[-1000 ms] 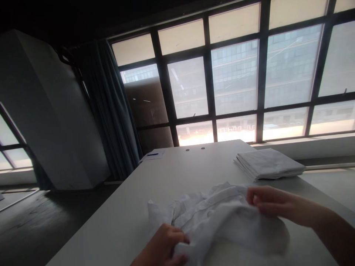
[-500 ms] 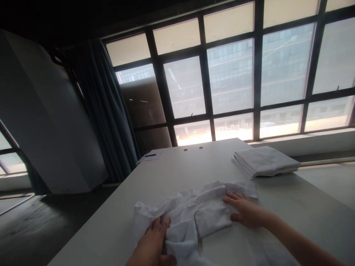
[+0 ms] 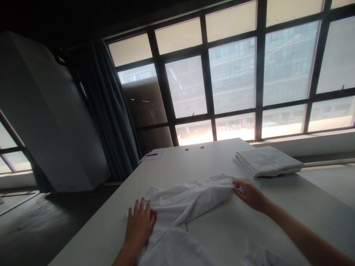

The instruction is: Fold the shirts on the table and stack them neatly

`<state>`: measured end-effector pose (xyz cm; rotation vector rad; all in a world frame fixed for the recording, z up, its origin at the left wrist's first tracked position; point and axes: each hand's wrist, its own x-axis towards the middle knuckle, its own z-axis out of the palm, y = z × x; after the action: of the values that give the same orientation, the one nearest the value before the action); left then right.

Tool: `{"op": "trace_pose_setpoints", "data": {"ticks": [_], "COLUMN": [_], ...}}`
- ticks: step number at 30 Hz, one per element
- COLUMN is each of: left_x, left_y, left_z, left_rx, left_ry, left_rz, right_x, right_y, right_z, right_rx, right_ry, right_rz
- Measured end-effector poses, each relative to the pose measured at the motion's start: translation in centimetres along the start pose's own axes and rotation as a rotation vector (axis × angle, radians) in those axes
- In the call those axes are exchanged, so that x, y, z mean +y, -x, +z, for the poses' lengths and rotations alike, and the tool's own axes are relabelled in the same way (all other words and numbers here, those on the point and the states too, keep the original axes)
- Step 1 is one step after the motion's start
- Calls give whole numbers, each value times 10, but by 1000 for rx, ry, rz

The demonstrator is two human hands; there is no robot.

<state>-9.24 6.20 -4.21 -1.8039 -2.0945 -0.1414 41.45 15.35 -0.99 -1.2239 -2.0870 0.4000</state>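
A rumpled white shirt (image 3: 191, 207) lies across the near part of the white table (image 3: 111, 225), its cloth bunched along the far side and a smoother part toward me. My right hand (image 3: 249, 194) is closed, thumb and fingertips pinching the shirt's right side. At the left edge of the cloth, my left hand (image 3: 140, 225) is open with its fingers apart, the thumb side touching the fabric. A separate sheer, whitish piece (image 3: 260, 255) shows at the bottom edge; its kind is unclear.
A stack of folded white cloth (image 3: 267, 161) sits at the table's right edge. Toward the far left corner are a paper sheet (image 3: 156, 157) and a blue pen (image 3: 152, 154). Behind the table stand a dark curtain (image 3: 111, 118) and large windows (image 3: 233, 74).
My right hand has gone from lying flat on the shirt to pinching its right side. My left hand has shifted left and away from me, and the cloth is drawn out flatter.
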Motion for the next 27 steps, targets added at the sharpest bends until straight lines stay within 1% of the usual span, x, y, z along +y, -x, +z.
{"op": "trace_pose_setpoints", "data": {"ticks": [1,2,3,4,5,6,7,8,9,10,13,14,15,17,19,20,22,24,26,27], "left_x": [7,15,23,30,37,42,46,48,49,49,46,46,45,46,47,48,49,50,52,53], "left_y": [0,1,3,6,9,13,17,20,22,23,21,20,19,17,16,16,17,19,24,27], "left_z": [-4,-8,-12,-15,-18,-20,-21,-22,-23,-25,-33,-37,-42,-53,-65,-72,-86,-101,-113,-118], "left_rx": [60,93,99,86,59,17,-38,-103,-170,-234,-398,-449,-497,-588,-675,-718,-803,-862,-879,-864], "left_ry": [47,109,176,234,281,317,346,374,400,425,490,507,523,548,563,568,579,595,604,606], "left_rz": [124,257,385,497,579,632,659,665,660,647,613,608,606,598,599,599,594,581,571,570], "right_x": [-8,-16,-23,-29,-34,-36,-36,-35,-31,-27,-13,-10,-7,0,9,14,24,32,32,30], "right_y": [1,3,5,8,11,14,16,17,18,17,16,17,18,21,23,23,21,17,13,11], "right_z": [-9,-18,-27,-36,-42,-47,-50,-50,-48,-44,-21,-12,-2,17,30,34,34,27,16,10], "right_rx": [-66,-159,-279,-419,-565,-696,-792,-832,-819,-758,-480,-432,-421,-459,-475,-458,-401,-359,-345,-351], "right_ry": [-61,-139,-237,-349,-458,-543,-583,-567,-498,-394,-105,-55,-21,38,112,143,177,199,227,253], "right_rz": [-1,12,39,81,133,187,233,263,275,272,180,137,105,81,107,120,138,156,151,150]}}
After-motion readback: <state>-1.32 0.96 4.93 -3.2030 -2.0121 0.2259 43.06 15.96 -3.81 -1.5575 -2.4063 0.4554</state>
